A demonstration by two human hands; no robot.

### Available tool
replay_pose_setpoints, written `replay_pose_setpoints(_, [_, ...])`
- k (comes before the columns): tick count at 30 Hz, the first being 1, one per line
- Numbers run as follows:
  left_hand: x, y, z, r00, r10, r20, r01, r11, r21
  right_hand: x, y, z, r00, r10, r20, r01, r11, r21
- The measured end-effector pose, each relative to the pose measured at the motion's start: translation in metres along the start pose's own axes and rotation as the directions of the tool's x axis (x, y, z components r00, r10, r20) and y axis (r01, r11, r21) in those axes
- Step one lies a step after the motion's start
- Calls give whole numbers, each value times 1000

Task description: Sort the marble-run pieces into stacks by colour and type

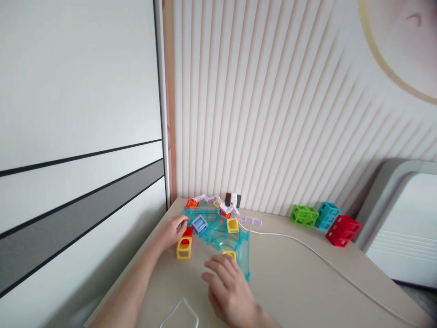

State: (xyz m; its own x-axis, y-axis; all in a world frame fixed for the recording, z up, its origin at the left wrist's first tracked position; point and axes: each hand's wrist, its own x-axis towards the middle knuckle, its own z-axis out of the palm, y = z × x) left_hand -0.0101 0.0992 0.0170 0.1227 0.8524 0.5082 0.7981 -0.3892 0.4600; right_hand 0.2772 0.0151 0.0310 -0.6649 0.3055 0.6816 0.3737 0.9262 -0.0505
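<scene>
A see-through teal track structure (221,234) stands on the table, with yellow, red and lavender pieces about it. At its left side is my left hand (175,230), its fingers curled together at the tips; what they hold, if anything, is hidden. Just below that hand, a red block (187,232) adjoins a yellow frame block (183,248). A blue square piece (199,223) lies tilted to the right of the fingertips. My right hand (227,284) hovers low at the front, fingers loosely bent and apart, close to a yellow block (229,253) that it partly covers.
Green (304,215), blue (327,215) and red (343,230) frame blocks stand near the wall on the right. A white cable (297,239) runs from a plug (233,199) across the table (290,282). A white cabinet (82,205) borders the left side.
</scene>
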Motion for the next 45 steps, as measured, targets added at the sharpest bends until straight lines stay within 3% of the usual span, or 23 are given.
replay_pose_setpoints(2, [0, 0, 1, 1000, 11, 25, -11, 1000, 2, 18, -21, 30, 998, -63, -20, 62, 997, -43])
replay_pose_setpoints(4, [-1, 1, 2, 999, 23, 47, -24, 1000, 10, 32, -30, 57, 990, -137, 37, 141, 983, -119])
replay_pose_setpoints(6, [-2, 2, 2, 997, 31, 65, -32, 999, 21, 40, -29, 76, 993, -76, 94, 92, 979, -183])
replay_pose_setpoints(9, [-2, 5, 2, 994, 44, 99, -46, 999, 25, 40, -19, 88, 990, 67, 127, -41, 978, -202])
replay_pose_setpoints(17, [-4, 7, 4, 979, 26, 203, -30, 999, 19, 25, -17, 85, 967, 203, 157, -197, 979, -53])
replay_pose_setpoints(30, [-3, 12, 8, 942, 48, 331, -27, 997, -69, 32, -23, 86, 966, 246, 76, -232, 960, -154])
replay_pose_setpoints(38, [-3, 14, 14, 942, 61, 330, -9, 987, -157, 33, -25, 83, 963, 266, 53, -255, 955, -149])
replay_pose_setpoints(45, [-4, 13, 4, 967, -28, 252, 88, 969, -232, 24, -28, 82, 977, 197, 86, -185, 975, -126])
